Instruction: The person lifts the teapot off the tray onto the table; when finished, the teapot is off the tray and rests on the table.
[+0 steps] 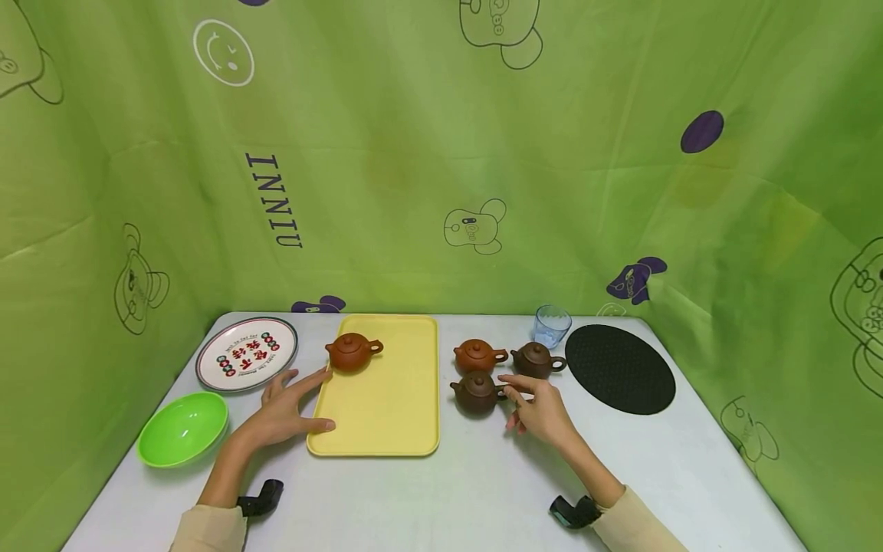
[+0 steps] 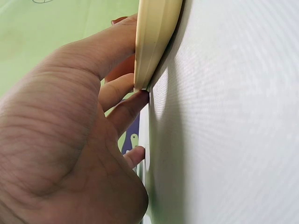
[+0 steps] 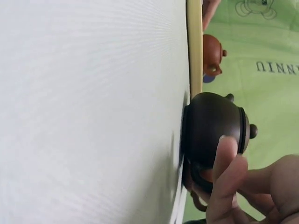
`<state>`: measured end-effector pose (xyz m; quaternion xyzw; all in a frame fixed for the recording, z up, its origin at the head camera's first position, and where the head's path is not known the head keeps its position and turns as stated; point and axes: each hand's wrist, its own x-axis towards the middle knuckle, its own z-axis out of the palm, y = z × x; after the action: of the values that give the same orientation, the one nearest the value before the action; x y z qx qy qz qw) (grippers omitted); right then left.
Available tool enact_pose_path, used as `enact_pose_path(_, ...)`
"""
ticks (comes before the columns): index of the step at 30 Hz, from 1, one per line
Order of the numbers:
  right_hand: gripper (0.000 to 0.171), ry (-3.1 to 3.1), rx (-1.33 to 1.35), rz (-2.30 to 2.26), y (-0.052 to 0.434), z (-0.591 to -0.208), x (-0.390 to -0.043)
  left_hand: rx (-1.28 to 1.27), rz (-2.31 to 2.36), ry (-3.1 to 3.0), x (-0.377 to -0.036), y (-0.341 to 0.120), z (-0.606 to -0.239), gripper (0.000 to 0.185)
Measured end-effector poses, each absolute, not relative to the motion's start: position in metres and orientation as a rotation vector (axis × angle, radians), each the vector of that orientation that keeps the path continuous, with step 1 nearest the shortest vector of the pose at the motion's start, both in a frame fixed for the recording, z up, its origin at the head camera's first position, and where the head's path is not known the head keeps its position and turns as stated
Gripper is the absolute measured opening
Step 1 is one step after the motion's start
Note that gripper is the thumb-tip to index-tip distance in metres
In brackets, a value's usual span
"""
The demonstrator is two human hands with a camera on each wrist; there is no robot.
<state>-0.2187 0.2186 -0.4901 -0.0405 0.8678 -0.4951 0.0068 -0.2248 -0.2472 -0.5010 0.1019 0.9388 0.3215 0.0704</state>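
On the white surface (image 1: 441,498), the left hand (image 1: 286,410) lies open against the left rim of the yellow tray (image 1: 386,414), thumb on its near corner, forefinger stretched toward the reddish teapot (image 1: 352,351) standing at the tray's far left. Right of the tray, the right hand (image 1: 541,410) reaches the nearest dark brown teapot (image 1: 476,392), its spout pointing left, fingers (image 3: 224,163) seemingly pinching the handle; two more teapots (image 1: 507,357) stand just behind.
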Motion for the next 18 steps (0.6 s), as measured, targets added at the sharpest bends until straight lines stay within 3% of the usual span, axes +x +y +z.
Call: enact_pose_path(18,0.038,2.72,-0.283,-1.666,0.192,-0.458,-0.227,0.315,0.963,2.83,-0.226,-0.248,-0.503,0.099)
